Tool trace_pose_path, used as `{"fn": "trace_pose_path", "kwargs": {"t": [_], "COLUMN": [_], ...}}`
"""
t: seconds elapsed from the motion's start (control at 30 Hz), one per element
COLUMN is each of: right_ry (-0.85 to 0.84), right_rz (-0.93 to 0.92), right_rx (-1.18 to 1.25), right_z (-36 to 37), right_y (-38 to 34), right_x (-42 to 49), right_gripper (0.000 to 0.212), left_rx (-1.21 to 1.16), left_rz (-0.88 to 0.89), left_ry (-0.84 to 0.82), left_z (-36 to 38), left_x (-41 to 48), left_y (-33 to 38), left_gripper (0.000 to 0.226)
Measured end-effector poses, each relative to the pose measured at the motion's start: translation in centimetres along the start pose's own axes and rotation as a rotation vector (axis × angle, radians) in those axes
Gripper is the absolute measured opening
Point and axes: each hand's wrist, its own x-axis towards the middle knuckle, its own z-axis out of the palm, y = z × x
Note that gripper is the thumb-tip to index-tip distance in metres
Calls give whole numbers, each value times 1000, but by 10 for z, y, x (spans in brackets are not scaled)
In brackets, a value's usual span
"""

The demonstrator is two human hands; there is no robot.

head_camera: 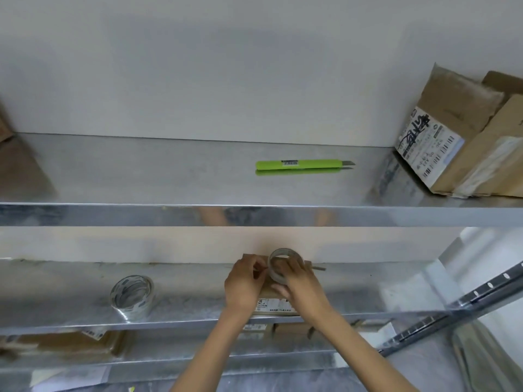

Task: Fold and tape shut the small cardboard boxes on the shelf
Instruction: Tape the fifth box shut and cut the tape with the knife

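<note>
A small cardboard box (276, 302) with a white label lies on the middle metal shelf (184, 295), mostly hidden under my hands. My right hand (301, 284) grips a roll of clear tape (283, 260) held over the box. My left hand (244, 281) pinches the loose end of the tape just left of the roll, above the box top.
A second tape roll (132, 296) stands on the same shelf to the left. A green utility knife (304, 164) lies on the upper shelf (169, 176), with taped cardboard boxes (464, 142) at its right end. More boxes (65, 345) sit on the lower shelf.
</note>
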Motion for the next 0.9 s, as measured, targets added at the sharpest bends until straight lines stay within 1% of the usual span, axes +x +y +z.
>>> {"fn": "trace_pose_path", "kwargs": {"t": [0.07, 0.13, 0.23, 0.27, 0.3, 0.37, 0.43, 0.5, 0.6, 0.7, 0.77, 0.83, 0.9], "right_ry": [0, 94, 253, 296, 326, 381, 438, 486, 496, 466, 521, 591, 618], "right_rz": [-5, 4, 47, 45, 41, 37, 20, 5, 14, 18, 47, 91, 137], "right_rx": [-11, -24, -31, -39, -48, -67, -63, -9, 142, 329, 413, 444, 485], "right_z": [10, 9, 2, 1, -1, -6, -12, -19, -27, -36, -44, -52, -64], "right_y": [1, -1, 0, 3, 4, 7, 8, 5, 2, -3, -7, -11, -15], "right_x": [4, 6, 9, 11, 12, 15, 13, 8, -2, -13, -20, -25, -31], "right_gripper": [37, 28, 32, 32, 32, 31, 23, 17, 16, 29, 30, 26, 25], "left_rx": [-28, -21, 53, 44, 0, -177, -371, -481, -552, -599, -623, -655, -736], "left_rz": [1, 29, 123, 133, 120, 62, 0, -62, -100, -115, -111, -93, -93], "left_ry": [14, 52, 66, 72, 77, 76, 65, 15, -83, -138, -177, -201, -210], "left_z": [0, -4, -11, -12, -14, -16, -21, -26, -30, -35, -40, -44, -48], "left_x": [-1, -1, -3, -4, -5, -4, -1, 4, 5, 3, 0, -5, -10], "left_y": [-1, 1, 14, 18, 22, 29, 35, 39, 44, 51, 58, 66, 73], "left_gripper": [11, 10, 6, 6, 7, 10, 13, 14, 9, 11, 13, 12, 11]}}
